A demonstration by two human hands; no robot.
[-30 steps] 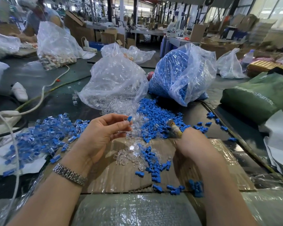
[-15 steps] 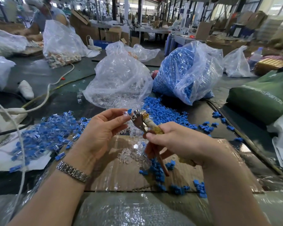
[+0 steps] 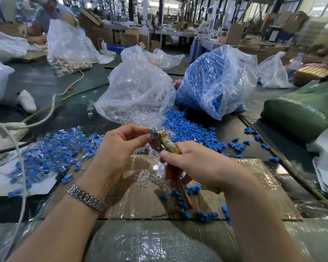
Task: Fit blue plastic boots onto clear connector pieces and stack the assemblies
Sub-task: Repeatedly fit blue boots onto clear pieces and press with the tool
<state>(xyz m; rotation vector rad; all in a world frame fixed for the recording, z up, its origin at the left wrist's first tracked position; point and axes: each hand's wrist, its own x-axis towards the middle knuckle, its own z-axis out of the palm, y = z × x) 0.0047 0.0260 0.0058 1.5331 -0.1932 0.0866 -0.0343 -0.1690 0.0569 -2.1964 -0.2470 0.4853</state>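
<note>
The left hand [image 3: 119, 146] pinches a small piece, hardly visible, at the pliers' [image 3: 160, 141] tip — right hand [image 3: 195, 163] grips the handles, pointing up-left toward it.

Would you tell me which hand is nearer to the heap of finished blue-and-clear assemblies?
Left. The left hand is just right of the finished heap; the right hand, gripping the pliers, is farther right.

Right hand [image 3: 203, 159] grips pliers [image 3: 162, 141]; left hand [image 3: 119, 146] pinches piece at pliers' tip.
</note>
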